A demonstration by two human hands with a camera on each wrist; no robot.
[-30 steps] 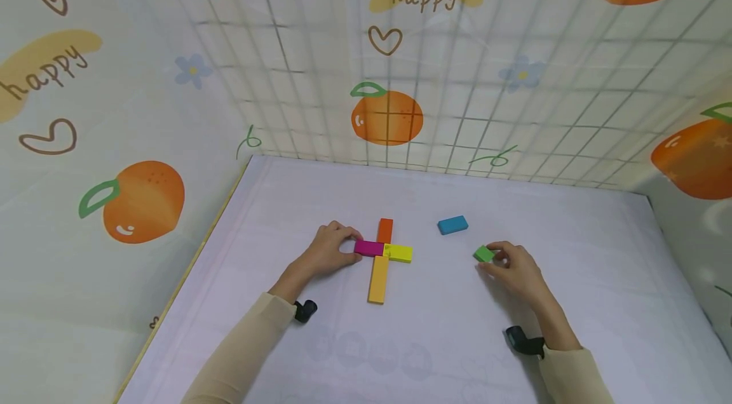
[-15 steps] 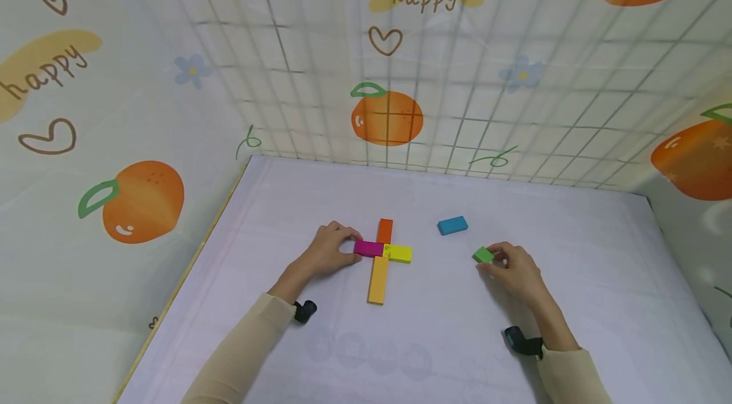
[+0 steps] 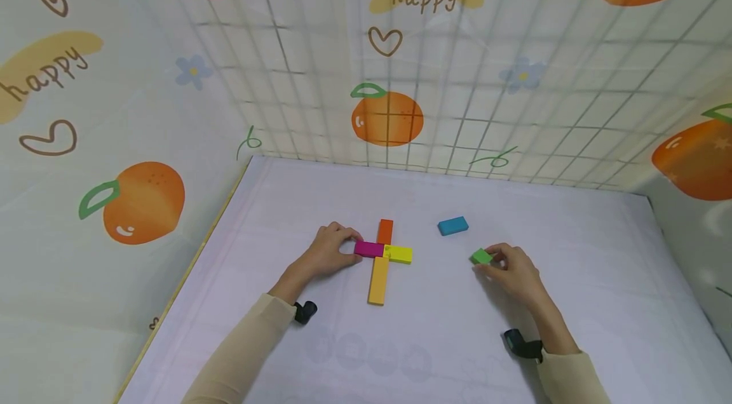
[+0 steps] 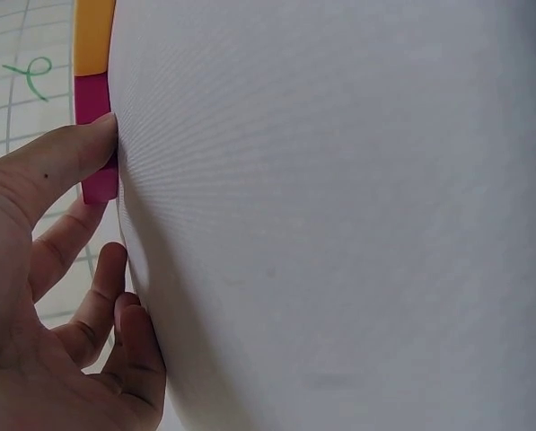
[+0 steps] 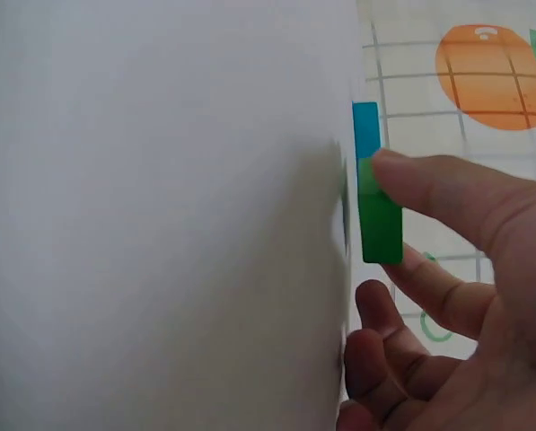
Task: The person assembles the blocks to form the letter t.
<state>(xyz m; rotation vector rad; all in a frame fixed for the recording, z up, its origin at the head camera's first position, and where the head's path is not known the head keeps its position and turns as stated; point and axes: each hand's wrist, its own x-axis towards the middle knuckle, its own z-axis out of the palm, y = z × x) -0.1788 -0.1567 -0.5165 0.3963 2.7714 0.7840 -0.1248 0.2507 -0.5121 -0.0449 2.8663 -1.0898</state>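
In the head view, my left hand [image 3: 327,253] pinches the outer end of a magenta block [image 3: 369,249] between thumb and forefinger. That block lies in a cross shape with an orange-red block [image 3: 386,232] at the far side, a yellow block [image 3: 400,255] to the right and a longer amber block [image 3: 377,281] on the near side. My right hand [image 3: 519,273] holds a green block [image 5: 382,229] by thumb and forefinger, apart from the cross to its right. Whether the green block touches the table, I cannot tell. The left wrist view shows the thumb against the magenta block [image 4: 92,97].
A blue block [image 3: 454,226] lies beyond the green one, right of the cross. The white-covered table [image 3: 434,340] meets a printed curtain [image 3: 457,137] at the back. Black wrist cameras [image 3: 523,344] sit near both sleeves.
My right hand has shifted slightly left and nearer with the green block. The left hand, the cross and the blue block stay where they were.
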